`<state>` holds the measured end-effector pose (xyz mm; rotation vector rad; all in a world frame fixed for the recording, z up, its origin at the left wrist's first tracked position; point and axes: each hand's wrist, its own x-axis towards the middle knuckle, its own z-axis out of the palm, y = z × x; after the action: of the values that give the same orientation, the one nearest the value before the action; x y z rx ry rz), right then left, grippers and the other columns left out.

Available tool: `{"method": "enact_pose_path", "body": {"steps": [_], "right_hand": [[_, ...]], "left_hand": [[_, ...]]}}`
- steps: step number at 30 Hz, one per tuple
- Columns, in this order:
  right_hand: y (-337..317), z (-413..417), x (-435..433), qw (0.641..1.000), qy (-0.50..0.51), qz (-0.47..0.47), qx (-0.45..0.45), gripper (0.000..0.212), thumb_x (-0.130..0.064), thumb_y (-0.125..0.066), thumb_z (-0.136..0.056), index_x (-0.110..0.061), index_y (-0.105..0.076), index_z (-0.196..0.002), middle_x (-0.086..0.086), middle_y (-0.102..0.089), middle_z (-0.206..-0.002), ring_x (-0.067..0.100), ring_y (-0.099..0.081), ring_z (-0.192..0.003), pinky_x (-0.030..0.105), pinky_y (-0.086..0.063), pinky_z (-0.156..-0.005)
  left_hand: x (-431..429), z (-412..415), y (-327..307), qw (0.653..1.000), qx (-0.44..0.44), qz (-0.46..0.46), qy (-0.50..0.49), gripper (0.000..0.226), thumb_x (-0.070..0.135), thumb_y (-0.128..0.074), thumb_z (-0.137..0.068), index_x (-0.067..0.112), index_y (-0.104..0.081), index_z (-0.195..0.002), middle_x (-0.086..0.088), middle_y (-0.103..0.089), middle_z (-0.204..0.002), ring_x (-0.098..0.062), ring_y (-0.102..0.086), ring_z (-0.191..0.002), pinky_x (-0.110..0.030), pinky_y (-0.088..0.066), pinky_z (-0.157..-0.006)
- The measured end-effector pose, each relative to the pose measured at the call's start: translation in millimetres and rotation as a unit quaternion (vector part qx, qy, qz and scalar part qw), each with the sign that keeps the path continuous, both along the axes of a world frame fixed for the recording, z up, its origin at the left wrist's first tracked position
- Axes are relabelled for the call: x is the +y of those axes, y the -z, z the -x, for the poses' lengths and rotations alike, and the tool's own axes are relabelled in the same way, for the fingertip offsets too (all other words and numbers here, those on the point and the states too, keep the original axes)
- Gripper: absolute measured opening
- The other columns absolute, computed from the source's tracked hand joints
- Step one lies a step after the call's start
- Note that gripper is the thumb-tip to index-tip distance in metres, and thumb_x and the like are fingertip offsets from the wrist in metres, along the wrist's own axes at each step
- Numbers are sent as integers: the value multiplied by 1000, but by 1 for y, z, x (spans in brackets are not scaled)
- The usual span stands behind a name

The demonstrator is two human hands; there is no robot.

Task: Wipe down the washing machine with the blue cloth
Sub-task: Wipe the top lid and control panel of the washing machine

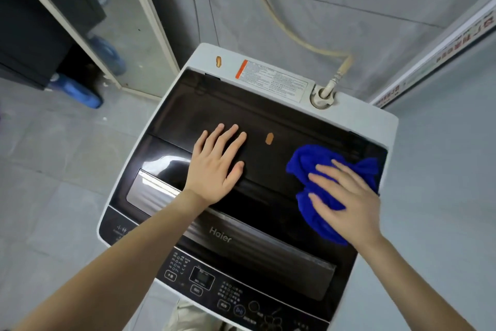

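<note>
Spot (269,139), lid (268,113): cloth (308,159) just right, under flat right grip (346,196); left grip (217,164) flat, empty, just left.

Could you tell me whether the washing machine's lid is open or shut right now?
Shut: the dark lid lies flat in its frame, with the left hand pressed on it.

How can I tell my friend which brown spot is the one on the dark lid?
Find the washing machine and look at its dark lid. The brown spot lies on it between the flat left hand and the blue cloth under the right hand. The other brown spot sits farther back, on the pale rim.
</note>
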<state>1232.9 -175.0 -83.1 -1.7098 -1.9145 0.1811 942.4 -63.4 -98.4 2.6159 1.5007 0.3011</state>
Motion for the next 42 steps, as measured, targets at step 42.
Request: {"method": "enact_pose_path", "body": {"steps": [42], "right_hand": [[-8, 51, 55, 992, -33, 71, -98, 33, -39, -61, -93, -32, -66, -126, -11, -59, -119, 23, -48, -99, 38, -43, -84]], "left_hand": [[50, 26, -3, 998, -14, 24, 64, 54, 42, -34, -103, 23, -36, -154, -1, -35, -159, -25, -24, -150, -43, -16, -123]]}}
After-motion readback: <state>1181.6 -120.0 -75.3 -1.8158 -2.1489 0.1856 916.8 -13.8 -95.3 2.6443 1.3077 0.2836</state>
